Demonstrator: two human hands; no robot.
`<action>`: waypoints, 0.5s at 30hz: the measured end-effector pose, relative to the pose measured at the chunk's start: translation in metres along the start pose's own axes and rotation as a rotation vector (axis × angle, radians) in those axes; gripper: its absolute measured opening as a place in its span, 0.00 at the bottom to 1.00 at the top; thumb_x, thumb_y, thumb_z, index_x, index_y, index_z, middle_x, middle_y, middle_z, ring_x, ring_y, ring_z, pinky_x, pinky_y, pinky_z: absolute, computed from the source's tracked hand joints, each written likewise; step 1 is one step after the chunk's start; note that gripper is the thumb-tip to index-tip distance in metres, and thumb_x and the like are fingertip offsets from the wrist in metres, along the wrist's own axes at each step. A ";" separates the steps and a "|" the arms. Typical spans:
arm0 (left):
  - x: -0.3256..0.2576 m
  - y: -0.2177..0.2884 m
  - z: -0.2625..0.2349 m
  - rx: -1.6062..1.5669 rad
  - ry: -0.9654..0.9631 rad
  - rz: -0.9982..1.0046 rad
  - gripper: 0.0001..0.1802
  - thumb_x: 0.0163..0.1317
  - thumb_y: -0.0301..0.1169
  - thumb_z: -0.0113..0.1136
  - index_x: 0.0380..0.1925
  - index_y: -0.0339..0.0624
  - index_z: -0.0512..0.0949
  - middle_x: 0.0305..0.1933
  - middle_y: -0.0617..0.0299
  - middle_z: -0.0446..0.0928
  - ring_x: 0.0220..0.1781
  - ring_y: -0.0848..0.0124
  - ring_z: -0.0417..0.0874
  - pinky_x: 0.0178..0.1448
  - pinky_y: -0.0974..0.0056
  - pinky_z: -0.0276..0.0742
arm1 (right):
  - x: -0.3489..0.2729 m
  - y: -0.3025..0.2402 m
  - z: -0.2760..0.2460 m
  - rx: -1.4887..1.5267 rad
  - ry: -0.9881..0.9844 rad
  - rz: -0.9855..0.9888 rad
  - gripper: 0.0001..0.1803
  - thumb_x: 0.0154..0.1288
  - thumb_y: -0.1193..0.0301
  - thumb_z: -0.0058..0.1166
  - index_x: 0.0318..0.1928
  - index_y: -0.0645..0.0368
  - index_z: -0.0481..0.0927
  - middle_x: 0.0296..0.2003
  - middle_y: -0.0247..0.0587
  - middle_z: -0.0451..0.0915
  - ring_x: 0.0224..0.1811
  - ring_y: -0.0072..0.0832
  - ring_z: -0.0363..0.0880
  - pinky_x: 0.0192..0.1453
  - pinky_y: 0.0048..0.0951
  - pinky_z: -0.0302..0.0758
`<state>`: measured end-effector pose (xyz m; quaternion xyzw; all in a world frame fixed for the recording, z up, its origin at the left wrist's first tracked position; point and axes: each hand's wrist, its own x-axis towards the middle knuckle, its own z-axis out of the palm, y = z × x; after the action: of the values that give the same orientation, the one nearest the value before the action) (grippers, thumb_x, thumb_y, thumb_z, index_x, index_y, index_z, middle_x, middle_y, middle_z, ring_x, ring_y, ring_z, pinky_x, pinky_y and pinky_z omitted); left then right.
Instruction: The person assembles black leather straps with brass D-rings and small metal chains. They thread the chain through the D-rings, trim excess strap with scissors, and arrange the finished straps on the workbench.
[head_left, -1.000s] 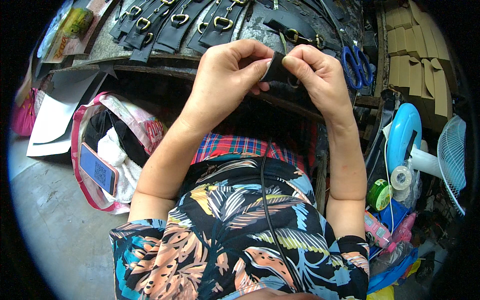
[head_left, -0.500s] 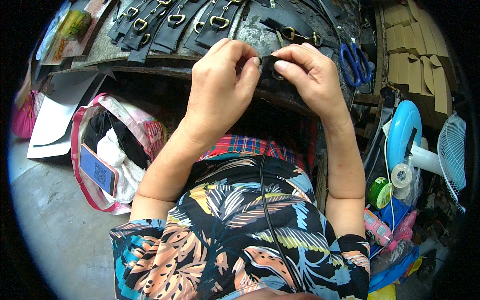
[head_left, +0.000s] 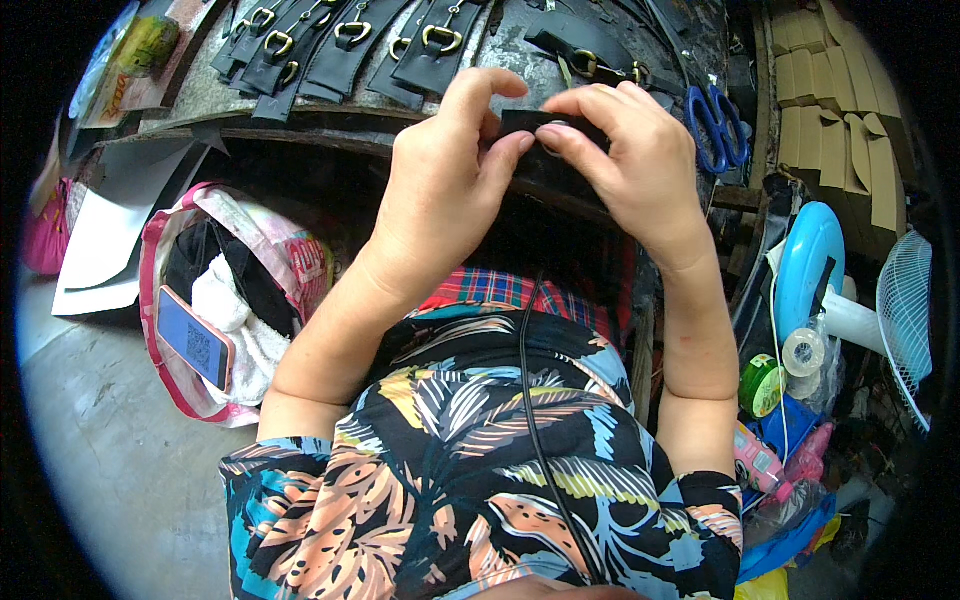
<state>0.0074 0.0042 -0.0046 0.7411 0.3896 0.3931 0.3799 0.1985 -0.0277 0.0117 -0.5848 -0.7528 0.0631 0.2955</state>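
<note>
A short black leather strap is held up between my hands at the bench edge. My right hand pinches it between thumb and bent index finger, near a small metal ring that the thumb mostly covers. At the strap's left end is my left hand, its thumb against the lower edge and its index finger lifted away. The other left fingers are partly hidden behind the strap. Beyond, several black leather straps with gold-coloured buckles lie in a row. Another buckled black strap rests further right.
Blue-handled scissors lie by the bench's right end, near stacked brown cardboard pieces. A blue-and-white fan stands at right. On the left, a pink-edged bag contains a white towel and a phone.
My left index finger has lifted and parted from its thumb, showing more of the strap's left end. My right hand has shifted slightly right.
</note>
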 end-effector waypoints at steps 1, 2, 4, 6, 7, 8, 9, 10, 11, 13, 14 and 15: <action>0.001 0.000 -0.001 0.000 0.004 0.022 0.16 0.67 0.22 0.67 0.54 0.39 0.78 0.28 0.63 0.79 0.28 0.83 0.76 0.32 0.72 0.74 | 0.000 -0.002 0.002 -0.037 0.009 -0.015 0.13 0.64 0.65 0.69 0.45 0.57 0.86 0.37 0.39 0.86 0.41 0.35 0.85 0.45 0.34 0.79; 0.001 0.000 -0.002 0.015 0.018 0.030 0.18 0.68 0.22 0.66 0.56 0.41 0.77 0.28 0.62 0.80 0.28 0.80 0.78 0.32 0.70 0.75 | -0.001 -0.003 0.005 -0.037 0.024 0.025 0.13 0.64 0.65 0.69 0.45 0.57 0.85 0.37 0.39 0.86 0.41 0.35 0.85 0.45 0.35 0.80; 0.003 0.000 -0.003 0.030 0.042 0.071 0.20 0.69 0.22 0.63 0.60 0.45 0.75 0.28 0.59 0.80 0.27 0.76 0.82 0.32 0.68 0.77 | -0.001 -0.003 0.009 -0.016 0.068 0.069 0.13 0.63 0.64 0.70 0.44 0.55 0.84 0.37 0.37 0.85 0.41 0.34 0.86 0.44 0.35 0.80; 0.000 0.003 -0.004 0.271 0.031 0.107 0.19 0.68 0.23 0.64 0.58 0.45 0.76 0.28 0.56 0.81 0.30 0.67 0.85 0.34 0.65 0.78 | 0.000 -0.001 0.013 -0.027 0.100 0.011 0.12 0.62 0.64 0.70 0.41 0.53 0.83 0.37 0.35 0.84 0.41 0.34 0.86 0.43 0.35 0.81; -0.001 0.004 -0.004 0.391 0.025 0.125 0.18 0.68 0.24 0.64 0.57 0.45 0.76 0.28 0.54 0.81 0.31 0.63 0.87 0.34 0.63 0.79 | 0.000 0.000 0.014 -0.030 0.116 -0.017 0.12 0.61 0.63 0.70 0.40 0.52 0.82 0.36 0.33 0.83 0.41 0.34 0.85 0.42 0.36 0.80; -0.002 0.005 -0.004 0.459 0.011 0.117 0.18 0.67 0.25 0.64 0.57 0.46 0.76 0.30 0.54 0.81 0.32 0.61 0.87 0.35 0.62 0.80 | 0.000 0.001 0.015 -0.035 0.127 -0.032 0.12 0.60 0.62 0.71 0.40 0.50 0.82 0.36 0.32 0.83 0.41 0.34 0.84 0.41 0.36 0.80; -0.003 0.005 -0.004 0.528 -0.002 0.110 0.19 0.67 0.25 0.65 0.56 0.47 0.77 0.31 0.53 0.81 0.33 0.58 0.87 0.35 0.60 0.80 | 0.000 0.001 0.015 -0.050 0.128 -0.056 0.12 0.59 0.63 0.71 0.39 0.50 0.82 0.36 0.32 0.82 0.41 0.34 0.84 0.41 0.36 0.80; -0.003 0.005 -0.003 0.596 -0.016 0.103 0.19 0.66 0.26 0.66 0.56 0.47 0.77 0.32 0.53 0.81 0.34 0.55 0.87 0.35 0.59 0.80 | -0.001 0.001 0.015 -0.066 0.126 -0.067 0.11 0.59 0.63 0.71 0.39 0.50 0.83 0.36 0.32 0.81 0.41 0.34 0.84 0.41 0.36 0.80; -0.003 0.005 -0.003 0.619 -0.007 0.132 0.17 0.65 0.27 0.67 0.54 0.47 0.78 0.34 0.54 0.81 0.34 0.56 0.87 0.35 0.59 0.81 | -0.001 0.002 0.016 -0.076 0.132 -0.077 0.11 0.59 0.64 0.71 0.38 0.49 0.83 0.36 0.32 0.80 0.41 0.34 0.84 0.41 0.36 0.81; -0.002 0.002 -0.004 0.665 0.010 0.187 0.15 0.63 0.29 0.69 0.50 0.47 0.80 0.37 0.57 0.81 0.34 0.57 0.87 0.35 0.58 0.81 | -0.001 0.001 0.016 -0.094 0.130 -0.066 0.10 0.58 0.64 0.71 0.37 0.49 0.84 0.36 0.32 0.80 0.40 0.34 0.84 0.41 0.36 0.81; -0.002 0.000 -0.005 0.661 0.016 0.220 0.14 0.62 0.29 0.69 0.48 0.46 0.81 0.38 0.57 0.81 0.34 0.57 0.86 0.36 0.58 0.81 | -0.001 0.000 0.016 -0.089 0.131 -0.066 0.10 0.58 0.64 0.71 0.37 0.48 0.84 0.35 0.32 0.79 0.40 0.34 0.84 0.41 0.36 0.81; -0.001 -0.002 -0.006 0.657 0.026 0.256 0.13 0.62 0.29 0.70 0.46 0.46 0.82 0.39 0.58 0.81 0.34 0.58 0.86 0.37 0.59 0.81 | -0.002 0.000 0.016 -0.089 0.136 -0.066 0.09 0.58 0.64 0.71 0.37 0.48 0.85 0.36 0.32 0.80 0.40 0.34 0.84 0.41 0.36 0.81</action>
<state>0.0010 0.0051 -0.0039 0.8616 0.4041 0.3004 0.0641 0.1903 -0.0251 -0.0019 -0.5752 -0.7518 -0.0200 0.3217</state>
